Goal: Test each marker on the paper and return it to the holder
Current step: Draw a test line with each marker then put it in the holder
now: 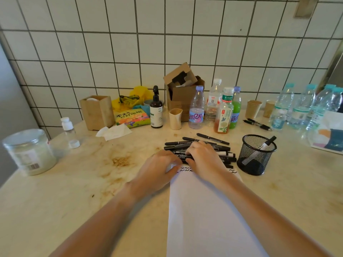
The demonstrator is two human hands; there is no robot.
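Observation:
A white sheet of paper (204,216) lies on the table in front of me, with rows of black squiggles near its far edge. Beyond that edge sits a pile of several black markers (220,154). My right hand (204,158) rests on the pile with its fingers curled over the markers. My left hand (157,169) is at the paper's far left corner, its fingertips at the near markers of the pile. Whether either hand grips one marker is hidden by the fingers. A black mesh holder (257,154) stands to the right, with one marker (267,143) leaning in it.
Behind the pile stand several bottles (196,108), a cardboard box (183,89), paper cups (253,108) and a pump bottle (156,110). A plastic jar (29,151) and a small bottle (69,132) sit at the left. Two pens (258,124) lie behind the holder.

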